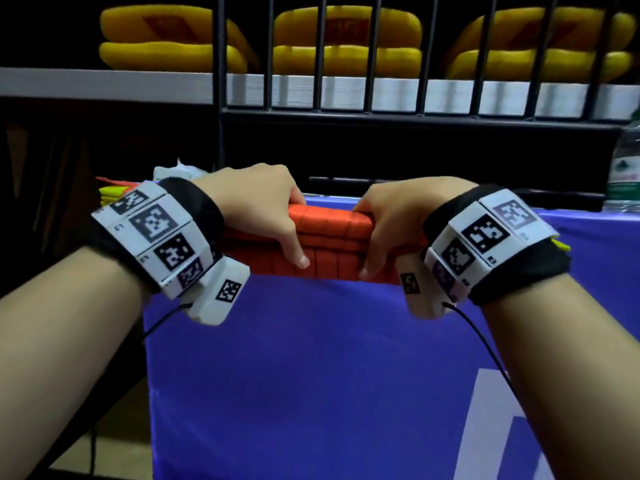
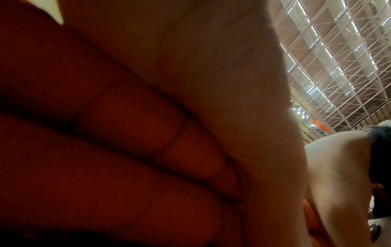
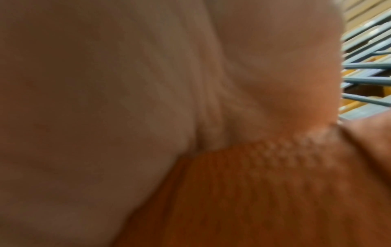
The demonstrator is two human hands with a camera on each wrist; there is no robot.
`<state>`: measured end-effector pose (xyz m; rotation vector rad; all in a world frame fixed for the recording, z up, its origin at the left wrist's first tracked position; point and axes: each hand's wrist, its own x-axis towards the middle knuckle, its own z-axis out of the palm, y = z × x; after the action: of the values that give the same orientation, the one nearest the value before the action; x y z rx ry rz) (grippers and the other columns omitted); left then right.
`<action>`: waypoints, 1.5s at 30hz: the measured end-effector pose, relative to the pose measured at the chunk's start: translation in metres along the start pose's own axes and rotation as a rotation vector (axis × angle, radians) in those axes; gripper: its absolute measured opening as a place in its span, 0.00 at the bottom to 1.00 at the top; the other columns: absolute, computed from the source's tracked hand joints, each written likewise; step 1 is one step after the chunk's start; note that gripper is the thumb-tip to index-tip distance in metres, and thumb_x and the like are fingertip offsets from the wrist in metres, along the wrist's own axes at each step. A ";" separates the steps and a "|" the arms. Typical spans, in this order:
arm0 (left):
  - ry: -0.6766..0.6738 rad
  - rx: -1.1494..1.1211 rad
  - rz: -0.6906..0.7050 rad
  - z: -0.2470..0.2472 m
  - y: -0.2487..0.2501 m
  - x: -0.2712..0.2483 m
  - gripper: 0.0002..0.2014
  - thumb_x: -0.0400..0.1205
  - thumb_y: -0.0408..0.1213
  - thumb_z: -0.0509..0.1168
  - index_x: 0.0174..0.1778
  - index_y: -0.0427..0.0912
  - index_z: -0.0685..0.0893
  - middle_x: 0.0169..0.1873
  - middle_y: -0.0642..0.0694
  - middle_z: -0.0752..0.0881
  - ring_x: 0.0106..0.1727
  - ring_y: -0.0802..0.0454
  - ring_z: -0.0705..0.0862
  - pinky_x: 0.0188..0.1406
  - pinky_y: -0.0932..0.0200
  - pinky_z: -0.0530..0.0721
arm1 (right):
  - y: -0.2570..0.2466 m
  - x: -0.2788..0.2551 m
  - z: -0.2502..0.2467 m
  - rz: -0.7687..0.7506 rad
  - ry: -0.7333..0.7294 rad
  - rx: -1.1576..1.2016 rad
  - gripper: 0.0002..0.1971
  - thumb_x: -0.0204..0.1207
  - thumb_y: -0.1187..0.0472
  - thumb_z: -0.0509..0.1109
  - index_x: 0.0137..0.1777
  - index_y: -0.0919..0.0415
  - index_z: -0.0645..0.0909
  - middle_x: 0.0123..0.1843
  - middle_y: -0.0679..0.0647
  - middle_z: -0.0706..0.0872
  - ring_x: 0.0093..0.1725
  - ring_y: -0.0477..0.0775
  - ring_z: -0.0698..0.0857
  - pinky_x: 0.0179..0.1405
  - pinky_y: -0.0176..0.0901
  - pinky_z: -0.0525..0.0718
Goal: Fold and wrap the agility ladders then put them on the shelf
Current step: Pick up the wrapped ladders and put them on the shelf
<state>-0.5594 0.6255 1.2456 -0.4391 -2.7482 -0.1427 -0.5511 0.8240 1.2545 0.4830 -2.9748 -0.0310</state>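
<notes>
A folded orange agility ladder (image 1: 329, 237), a thick bundle of stacked rungs, is held up over the near edge of the purple-covered table (image 1: 311, 358). My left hand (image 1: 263, 209) grips its left end, fingers curled over the top and thumb down the front. My right hand (image 1: 388, 226) grips the right end the same way. In the left wrist view my curled fingers (image 2: 131, 120) fill the frame, tinted red. The right wrist view is blurred: palm against the orange ladder (image 3: 253, 192). A white shelf board (image 1: 104, 83) runs across behind the table.
Yellow folded pads (image 1: 346, 43) lie stacked on the shelf behind black vertical bars (image 1: 322, 53). More yellow and red ladder pieces (image 1: 110, 194) lie at the table's far left. A plastic water bottle (image 1: 625, 168) stands at the right edge.
</notes>
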 end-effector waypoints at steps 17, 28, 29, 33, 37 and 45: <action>0.099 -0.041 0.034 -0.051 0.071 0.218 0.21 0.63 0.58 0.85 0.45 0.52 0.93 0.32 0.59 0.92 0.31 0.61 0.90 0.34 0.62 0.87 | 0.163 0.132 -0.119 0.080 0.020 -0.092 0.16 0.64 0.58 0.87 0.51 0.52 0.89 0.41 0.48 0.95 0.39 0.50 0.93 0.42 0.44 0.90; -0.152 0.055 0.133 0.025 0.050 0.346 0.24 0.65 0.55 0.86 0.54 0.50 0.93 0.41 0.56 0.94 0.45 0.57 0.92 0.49 0.60 0.91 | 0.225 0.241 -0.059 0.085 -0.150 -0.079 0.20 0.69 0.57 0.86 0.61 0.51 0.88 0.51 0.49 0.94 0.46 0.47 0.92 0.40 0.39 0.90; -0.192 0.067 0.138 0.032 0.048 0.352 0.24 0.65 0.55 0.86 0.54 0.51 0.93 0.41 0.57 0.94 0.45 0.57 0.92 0.52 0.57 0.91 | 0.226 0.248 -0.053 0.085 -0.171 -0.082 0.21 0.69 0.58 0.86 0.63 0.52 0.88 0.52 0.49 0.94 0.46 0.47 0.92 0.40 0.38 0.90; -0.249 0.113 0.148 0.038 0.045 0.366 0.24 0.67 0.57 0.84 0.56 0.53 0.91 0.43 0.58 0.94 0.46 0.58 0.92 0.49 0.59 0.90 | 0.229 0.262 -0.049 0.099 -0.228 -0.101 0.20 0.71 0.60 0.84 0.63 0.54 0.88 0.51 0.48 0.94 0.37 0.41 0.90 0.28 0.31 0.86; -0.296 0.105 0.143 0.038 0.043 0.371 0.26 0.69 0.58 0.83 0.60 0.52 0.90 0.45 0.56 0.94 0.47 0.55 0.93 0.50 0.57 0.91 | 0.231 0.265 -0.048 0.105 -0.289 -0.037 0.20 0.70 0.61 0.84 0.62 0.53 0.88 0.52 0.50 0.95 0.50 0.50 0.94 0.43 0.42 0.92; -0.342 0.040 0.152 0.036 0.039 0.364 0.24 0.71 0.58 0.81 0.60 0.53 0.89 0.48 0.54 0.95 0.47 0.54 0.94 0.49 0.57 0.91 | 0.233 0.257 -0.050 0.149 -0.288 0.049 0.24 0.66 0.56 0.86 0.64 0.54 0.88 0.53 0.51 0.95 0.54 0.54 0.93 0.59 0.54 0.90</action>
<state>-0.8823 0.7710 1.3438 -0.7178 -3.0274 0.0295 -0.8593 0.9636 1.3454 0.2820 -3.2920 -0.0148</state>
